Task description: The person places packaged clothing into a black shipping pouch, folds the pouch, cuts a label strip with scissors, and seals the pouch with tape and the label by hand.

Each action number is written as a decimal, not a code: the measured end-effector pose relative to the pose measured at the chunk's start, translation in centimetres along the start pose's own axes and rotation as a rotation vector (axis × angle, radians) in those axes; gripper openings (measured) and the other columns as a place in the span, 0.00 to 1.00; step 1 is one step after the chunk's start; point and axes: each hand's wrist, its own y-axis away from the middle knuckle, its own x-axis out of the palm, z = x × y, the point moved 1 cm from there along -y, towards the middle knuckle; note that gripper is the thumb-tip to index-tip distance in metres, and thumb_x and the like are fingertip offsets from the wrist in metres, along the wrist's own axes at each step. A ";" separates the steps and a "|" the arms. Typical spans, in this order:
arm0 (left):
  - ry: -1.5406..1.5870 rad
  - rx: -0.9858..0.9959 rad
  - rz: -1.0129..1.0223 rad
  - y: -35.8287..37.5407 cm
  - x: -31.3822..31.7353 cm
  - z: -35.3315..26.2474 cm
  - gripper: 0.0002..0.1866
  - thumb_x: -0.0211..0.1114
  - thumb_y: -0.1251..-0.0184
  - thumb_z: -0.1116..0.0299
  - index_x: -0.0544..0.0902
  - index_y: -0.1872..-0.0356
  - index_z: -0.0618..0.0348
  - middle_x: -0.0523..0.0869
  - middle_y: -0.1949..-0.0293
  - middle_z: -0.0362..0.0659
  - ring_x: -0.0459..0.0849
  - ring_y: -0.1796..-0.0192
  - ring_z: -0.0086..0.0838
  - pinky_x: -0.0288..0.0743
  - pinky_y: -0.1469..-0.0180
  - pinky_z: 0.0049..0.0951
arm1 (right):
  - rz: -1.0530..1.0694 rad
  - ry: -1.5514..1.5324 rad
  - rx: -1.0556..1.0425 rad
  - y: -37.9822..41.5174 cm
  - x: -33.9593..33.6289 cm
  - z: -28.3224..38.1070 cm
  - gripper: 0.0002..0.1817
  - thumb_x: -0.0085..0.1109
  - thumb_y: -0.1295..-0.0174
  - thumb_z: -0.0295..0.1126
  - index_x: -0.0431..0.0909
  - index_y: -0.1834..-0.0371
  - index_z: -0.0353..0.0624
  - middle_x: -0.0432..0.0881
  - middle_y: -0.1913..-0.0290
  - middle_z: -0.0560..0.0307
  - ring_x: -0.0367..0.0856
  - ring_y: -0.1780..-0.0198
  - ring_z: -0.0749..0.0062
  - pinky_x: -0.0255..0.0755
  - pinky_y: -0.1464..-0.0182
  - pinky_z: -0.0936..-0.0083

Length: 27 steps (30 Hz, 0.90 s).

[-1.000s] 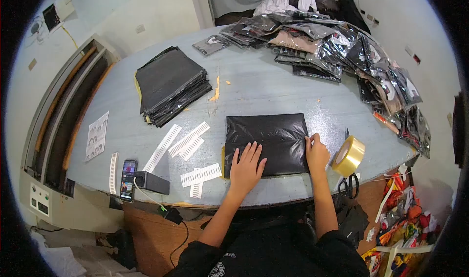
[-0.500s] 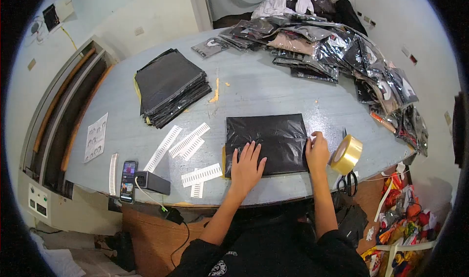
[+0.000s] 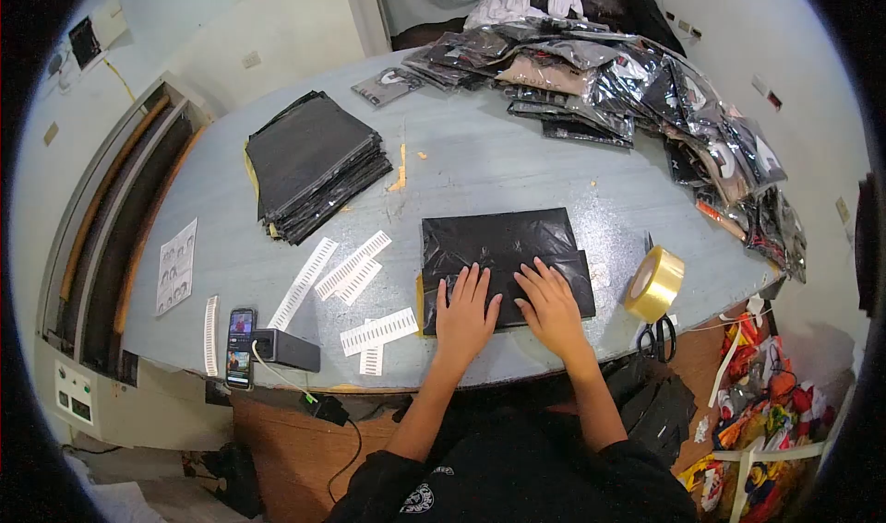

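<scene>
Head view, hands (image 3: 466, 313) (image 3: 554, 311) flat, on black bag (image 3: 498, 234)

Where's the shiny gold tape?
In the head view, the gold tape sits toward the right of the table, beside the black scissors and right of the flat black package.

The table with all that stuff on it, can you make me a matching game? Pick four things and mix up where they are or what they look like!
Things
1. Tape roll
2. Phone
3. Black package
4. Black stack

Clues
A. Screen lit up
B. Farther back on the table, beyond the white strips
C. Shiny gold, next to the scissors
D. Under the left hand and the right hand

Right pairs
1-C, 2-A, 3-D, 4-B
</scene>
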 end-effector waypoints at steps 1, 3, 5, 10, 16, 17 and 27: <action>-0.001 0.001 -0.004 0.0 0.0 0.0 0.24 0.54 0.36 0.56 0.72 0.43 0.57 0.72 0.40 0.46 0.67 0.37 0.34 0.51 0.35 0.48 | 0.006 0.017 -0.056 0.0 -0.4 0.1 0.15 0.57 0.47 0.28 0.76 0.55 0.38 0.76 0.50 0.52 0.69 0.41 0.55 0.61 0.39 0.62; -0.004 0.002 -0.012 -0.1 -0.1 -0.1 0.24 0.54 0.36 0.56 0.72 0.42 0.57 0.72 0.40 0.46 0.67 0.37 0.34 0.51 0.35 0.48 | -0.028 -0.029 -0.194 1.2 -0.7 0.9 0.15 0.59 0.49 0.31 0.76 0.57 0.40 0.77 0.51 0.51 0.71 0.44 0.56 0.63 0.41 0.61; -0.010 -0.027 0.073 -0.1 -0.2 0.0 0.24 0.51 0.34 0.56 0.70 0.40 0.55 0.69 0.38 0.45 0.64 0.34 0.34 0.49 0.34 0.47 | 0.472 -0.074 -0.250 3.4 -1.7 3.9 0.14 0.61 0.52 0.30 0.77 0.60 0.41 0.79 0.56 0.50 0.76 0.49 0.57 0.68 0.44 0.60; 0.014 -0.025 0.066 -0.1 -0.5 -0.1 0.24 0.51 0.34 0.56 0.69 0.39 0.54 0.69 0.38 0.45 0.64 0.34 0.33 0.49 0.34 0.46 | 0.685 -0.428 -0.289 12.1 1.3 6.2 0.19 0.55 0.43 0.35 0.72 0.50 0.38 0.75 0.49 0.48 0.77 0.51 0.56 0.71 0.50 0.62; 0.010 -0.032 0.076 -0.1 -0.4 -0.1 0.24 0.51 0.34 0.56 0.69 0.39 0.54 0.69 0.37 0.44 0.64 0.34 0.33 0.49 0.33 0.46 | 0.926 -0.100 0.083 18.2 4.8 3.1 0.16 0.50 0.39 0.38 0.76 0.56 0.38 0.77 0.53 0.47 0.77 0.55 0.53 0.70 0.50 0.61; 0.006 -0.032 0.075 -0.1 -0.4 -0.1 0.24 0.51 0.34 0.56 0.69 0.39 0.54 0.69 0.37 0.44 0.64 0.34 0.32 0.49 0.33 0.46 | 1.137 -0.192 0.145 18.5 5.3 2.8 0.16 0.49 0.39 0.38 0.77 0.61 0.35 0.79 0.57 0.45 0.78 0.56 0.52 0.71 0.51 0.61; 0.024 -0.046 0.106 -0.2 -0.7 -0.2 0.24 0.51 0.34 0.57 0.69 0.39 0.54 0.68 0.37 0.44 0.63 0.33 0.33 0.47 0.33 0.45 | 1.325 -0.535 0.041 14.0 -0.5 3.1 0.20 0.48 0.36 0.40 0.77 0.72 0.32 0.79 0.72 0.39 0.80 0.64 0.45 0.74 0.61 0.57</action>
